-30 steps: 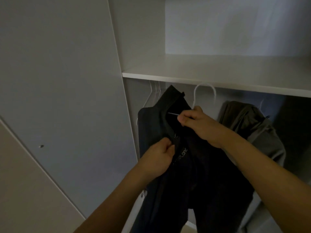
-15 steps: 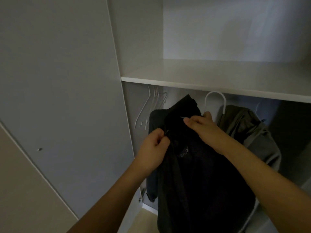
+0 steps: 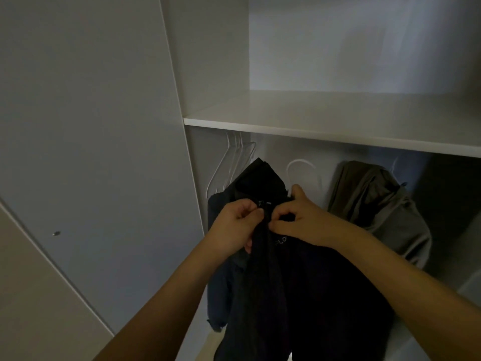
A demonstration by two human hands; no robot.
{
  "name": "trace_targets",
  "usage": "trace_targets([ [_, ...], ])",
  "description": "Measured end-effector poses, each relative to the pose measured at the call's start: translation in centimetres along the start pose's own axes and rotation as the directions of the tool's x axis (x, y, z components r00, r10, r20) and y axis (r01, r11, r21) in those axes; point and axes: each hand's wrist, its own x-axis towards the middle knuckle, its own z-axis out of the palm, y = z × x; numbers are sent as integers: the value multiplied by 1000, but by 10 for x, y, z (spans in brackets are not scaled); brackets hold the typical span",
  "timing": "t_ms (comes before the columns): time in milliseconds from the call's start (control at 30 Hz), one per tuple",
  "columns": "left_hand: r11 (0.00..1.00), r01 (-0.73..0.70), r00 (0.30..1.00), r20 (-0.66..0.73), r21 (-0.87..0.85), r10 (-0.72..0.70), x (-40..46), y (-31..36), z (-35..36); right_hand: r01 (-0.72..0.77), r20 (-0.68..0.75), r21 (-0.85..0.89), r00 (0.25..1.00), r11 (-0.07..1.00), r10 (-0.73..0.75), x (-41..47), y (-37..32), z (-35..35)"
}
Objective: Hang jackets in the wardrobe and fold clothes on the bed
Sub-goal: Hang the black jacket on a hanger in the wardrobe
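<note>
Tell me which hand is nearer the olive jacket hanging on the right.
Right. The right hand grips the black jacket just left of the olive jacket, apart from it. The left hand pinches the same collar farther left, beyond the right hand.

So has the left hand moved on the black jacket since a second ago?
Yes. The left hand has risen toward the shelf and closed in on the right hand, both now pinching the black jacket at its collar.
</note>
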Motion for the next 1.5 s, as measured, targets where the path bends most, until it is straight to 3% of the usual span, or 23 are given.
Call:
trace_targets([
  [233,995,79,997,25,-66,-77,2,-3,-2,16,-7,-22,1000,1000,-16,9,5,7],
  [533,997,-34,999,41,68,31,-5,-10,-5,14,-81,78,997,997,-8,11,14,6],
  [700,996,80,985,153,46,-86,-6,-6,-12,77,-46,-29,996,997,-78,8,15,7],
  [833,939,-37,992,-99,343,76,10,9,-19,78,16,-37,997,996,-78,6,20,11],
  [900,828,-73,995,-20,556,101,19,19,-18,71,28,-28,997,997,-70,7,22,13],
  [967,670,-70,996,88,739,6,25,24,-12,57,36,-22,998,998,-56,8,23,13],
  [1000,638,-56,993,112,768,-48,27,24,-9,53,43,-19,998,998,-52,8,23,13],
  [1033,643,-46,987,132,765,-87,29,23,-7,52,51,-15,997,999,-51,8,22,13],
  [1100,754,-38,976,185,655,-111,31,20,-5,40,71,-4,997,999,-39,7,22,12],
  [1167,846,-54,978,197,530,-61,29,18,-5,13,70,17,997,1000,-14,6,25,9],
  [1267,849,-133,989,128,512,78,20,12,-6,-52,24,57,998,997,50,5,32,0],
  [1433,802,-307,952,186,513,245,7,8,-7,-136,-5,83,991,987,137,5,42,-12],
  [1500,800,-338,940,144,496,308,6,10,-8,-164,-43,141,984,976,172,4,42,-12],
])
